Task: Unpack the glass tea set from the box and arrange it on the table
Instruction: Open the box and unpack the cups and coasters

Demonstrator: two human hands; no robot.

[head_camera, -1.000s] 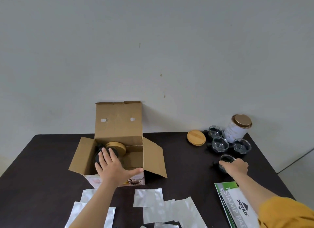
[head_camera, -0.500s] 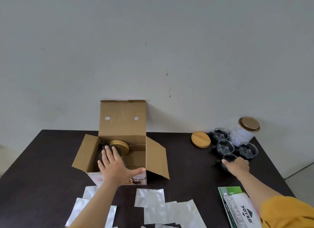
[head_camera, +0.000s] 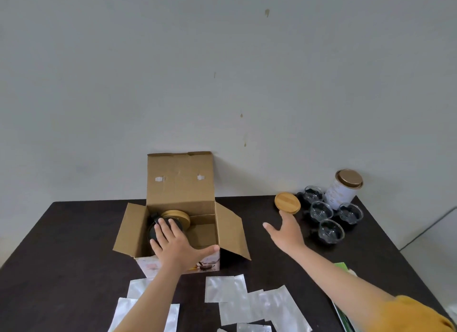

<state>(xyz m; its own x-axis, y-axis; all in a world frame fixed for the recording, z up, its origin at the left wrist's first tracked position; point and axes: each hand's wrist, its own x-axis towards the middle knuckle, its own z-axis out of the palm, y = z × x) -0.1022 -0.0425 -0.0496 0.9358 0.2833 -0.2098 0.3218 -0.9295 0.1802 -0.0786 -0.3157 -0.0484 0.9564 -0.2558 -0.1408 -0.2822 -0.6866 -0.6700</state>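
An open brown cardboard box (head_camera: 180, 208) is sitting on the dark brown tabletop (head_camera: 61, 245), at about 11 o'clock from the tabletop's middle, with its rear flap standing upright against the wall and its side flaps splayed out. Inside it, a dark glass teapot (head_camera: 154, 226) is lying toward the left wall, with round bamboo lids (head_camera: 176, 216) stacked just beside it at its 2 o'clock. The left hand (head_camera: 176, 247) is resting over the box's near edge, its fingers (head_camera: 164, 229) straight and spread across the teapot, the thumb pointing toward 3 o'clock along the rim; it is gripping nothing.

At 3 o'clock from the box, well apart, 4 small clear glass cups (head_camera: 330, 214) are standing in a cluster near the tabletop's far right corner. A round bamboo coaster (head_camera: 287, 203) is lying at 9 o'clock from the cups. The right hand (head_camera: 288, 233) is hovering between the box and the cups, fingers loosely spread and holding nothing, one fingertip near the coaster's near edge.

A white cylindrical tin with a bronze lid (head_camera: 345, 189) is tilting at 1 o'clock from the cups. Silvery plastic pouches (head_camera: 227, 292) are lying at 6 o'clock from the box.
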